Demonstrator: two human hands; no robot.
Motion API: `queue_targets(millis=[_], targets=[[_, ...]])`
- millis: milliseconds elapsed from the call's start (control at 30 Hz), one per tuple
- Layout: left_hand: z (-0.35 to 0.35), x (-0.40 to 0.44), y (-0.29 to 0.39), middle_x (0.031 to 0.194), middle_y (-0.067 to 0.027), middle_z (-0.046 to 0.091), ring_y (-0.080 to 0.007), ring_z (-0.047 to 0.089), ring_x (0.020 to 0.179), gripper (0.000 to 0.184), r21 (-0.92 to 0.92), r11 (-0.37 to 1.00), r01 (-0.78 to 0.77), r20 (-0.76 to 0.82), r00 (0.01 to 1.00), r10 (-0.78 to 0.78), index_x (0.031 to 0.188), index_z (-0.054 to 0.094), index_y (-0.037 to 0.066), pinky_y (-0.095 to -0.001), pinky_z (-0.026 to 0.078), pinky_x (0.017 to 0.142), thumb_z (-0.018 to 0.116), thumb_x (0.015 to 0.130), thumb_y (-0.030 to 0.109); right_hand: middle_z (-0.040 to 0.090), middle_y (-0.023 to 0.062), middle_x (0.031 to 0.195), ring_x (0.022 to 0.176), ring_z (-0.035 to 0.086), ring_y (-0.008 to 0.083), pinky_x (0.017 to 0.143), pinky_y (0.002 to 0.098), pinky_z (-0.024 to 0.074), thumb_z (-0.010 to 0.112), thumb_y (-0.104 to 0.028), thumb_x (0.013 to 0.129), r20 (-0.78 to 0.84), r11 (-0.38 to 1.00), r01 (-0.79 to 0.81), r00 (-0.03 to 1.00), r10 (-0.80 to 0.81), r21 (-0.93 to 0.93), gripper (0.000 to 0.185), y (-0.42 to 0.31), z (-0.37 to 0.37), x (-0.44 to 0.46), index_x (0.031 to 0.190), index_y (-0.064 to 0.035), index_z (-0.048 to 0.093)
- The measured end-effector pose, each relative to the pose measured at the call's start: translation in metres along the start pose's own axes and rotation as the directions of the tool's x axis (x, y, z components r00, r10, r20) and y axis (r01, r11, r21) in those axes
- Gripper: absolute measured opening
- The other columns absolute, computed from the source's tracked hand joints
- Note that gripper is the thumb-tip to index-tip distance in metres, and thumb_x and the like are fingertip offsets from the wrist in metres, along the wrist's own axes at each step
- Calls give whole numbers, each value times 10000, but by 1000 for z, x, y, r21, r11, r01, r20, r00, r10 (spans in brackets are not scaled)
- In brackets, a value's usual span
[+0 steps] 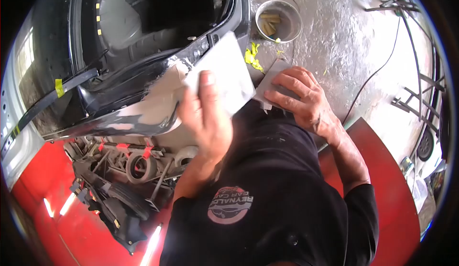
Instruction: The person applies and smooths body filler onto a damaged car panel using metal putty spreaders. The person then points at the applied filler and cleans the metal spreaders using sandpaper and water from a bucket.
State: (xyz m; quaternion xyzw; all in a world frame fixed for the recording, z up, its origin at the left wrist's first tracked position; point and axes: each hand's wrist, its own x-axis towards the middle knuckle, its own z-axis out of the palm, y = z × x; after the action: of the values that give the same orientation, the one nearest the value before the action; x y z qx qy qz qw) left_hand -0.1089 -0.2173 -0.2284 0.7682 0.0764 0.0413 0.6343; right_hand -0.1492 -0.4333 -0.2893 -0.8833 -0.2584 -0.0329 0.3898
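Observation, head view: I have both hands before me, apart from each other, each occupied. The left hand [206, 108] is clamped on a pale, flat white sheet [232, 72], fingers pressed over its near face; the image is blurred there, and the thumb's grip cannot be made out. The white sheet is tilted at the right-hand edge of the car body [114, 82], overlapping it in my view; contact between the two cannot be confirmed. The right hand [303, 94], further right of the car body, is closed over a grey sheet [278, 69], which shows past the curled fingers near the dark trousers [267, 127]. The car body is dark and glossy, with a dull beige patch [155, 103] along its lower edge and a piece of yellow tape [59, 88] at its left portion. To the right of the car body, on the grey floor [339, 41], I log a round bucket [290, 23] containing tan pieces [270, 23], and just beside it some crumpled yellow-green material [253, 56]. Below the car body in the view: a tyre [141, 167] among assorted parts, with a red surface [40, 170] around them.
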Motion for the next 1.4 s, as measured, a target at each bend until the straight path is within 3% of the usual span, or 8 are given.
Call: queue_targets(millis=[133, 233, 400, 500, 533, 600, 833, 1400], targets=[[-31, 43, 29, 1174, -259, 681, -325, 710, 1051, 446, -47, 978, -204, -499, 853, 154, 1250, 610, -96, -458, 617, 902, 629, 1038, 296, 669, 138, 1227, 1156, 636, 339, 986, 438, 513, 659, 18, 797, 162, 964, -187, 974, 157, 190, 454, 4, 20, -5, 1243, -69, 679], [-54, 76, 50, 1403, -240, 561, -339, 577, 1284, 678, 2, 961, -276, -523, 819, 236, 1480, 419, -89, -473, 431, 1153, 392, 1099, 470, 686, 168, 1182, 1101, 666, 362, 954, 426, 519, 594, 41, 883, 252, 647, -551, 829, 500, 528, 398, 22, 25, 4, 1270, -40, 642], [-133, 86, 60, 1238, -180, 574, -254, 609, 983, 529, 273, 944, -182, -604, 732, 316, 1388, 491, -83, -372, 537, 762, 483, 1090, 354, 670, 231, 1108, 1034, 677, 395, 863, 437, 535, 576, 12, 887, 429, 501, -633, 772, 470, 590, 299, 63, 24, 58, 1181, 14, 625], [-184, 77, 64, 1052, -118, 531, -193, 538, 831, 449, 48, 979, -200, -225, 952, 206, 1297, 498, -66, -304, 470, 632, 482, 1093, 334, 654, 240, 1121, 1013, 668, 419, 846, 427, 540, 588, -2, 861, 394, 594, -468, 881, 261, 654, 219, 82, 39, 69, 1061, 52, 657], [-143, 89, 56, 967, -95, 532, -141, 462, 701, 339, 373, 909, -188, -532, 760, 375, 1147, 545, -48, -256, 387, 552, 504, 1086, 284, 649, 244, 1126, 1007, 665, 424, 841, 423, 542, 592, -8, 853, 393, 604, -431, 897, 205, 670, 199, 85, 42, 74, 1023, 64, 665], [-135, 86, 51, 921, -72, 497, -134, 440, 668, 264, 826, 562, -39, -329, 776, 537, 1108, 546, -27, -222, 341, 501, 532, 1073, 235, 643, 247, 1132, 998, 664, 427, 840, 419, 545, 599, -16, 840, 442, 576, -448, 882, 162, 684, 179, 82, 40, 92, 973, 81, 667], [-177, 97, 50, 892, -43, 518, -147, 463, 601, 199, -400, 897, -188, -45, 982, 185, 1052, 558, 33, -230, 381, 325, 536, 1071, 230, 684, 228, 1122, 1017, 678, 402, 907, 409, 533, 574, 37, 902, 610, 305, -675, 738, 289, 672, 290, 52, 28, 125, 1173, 83, 666], [-189, 112, 35, 907, -42, 544, -97, 334, 530, 246, -503, 851, -150, -11, 986, 168, 1047, 581, 15, -199, 250, 320, 612, 1046, 260, 653, 202, 975, 907, 663, 398, 775, 451, 538, 615, 73, 852, 276, 719, -393, 919, 282, 573, 385, 20, 53, 118, 1235, 39, 638]])
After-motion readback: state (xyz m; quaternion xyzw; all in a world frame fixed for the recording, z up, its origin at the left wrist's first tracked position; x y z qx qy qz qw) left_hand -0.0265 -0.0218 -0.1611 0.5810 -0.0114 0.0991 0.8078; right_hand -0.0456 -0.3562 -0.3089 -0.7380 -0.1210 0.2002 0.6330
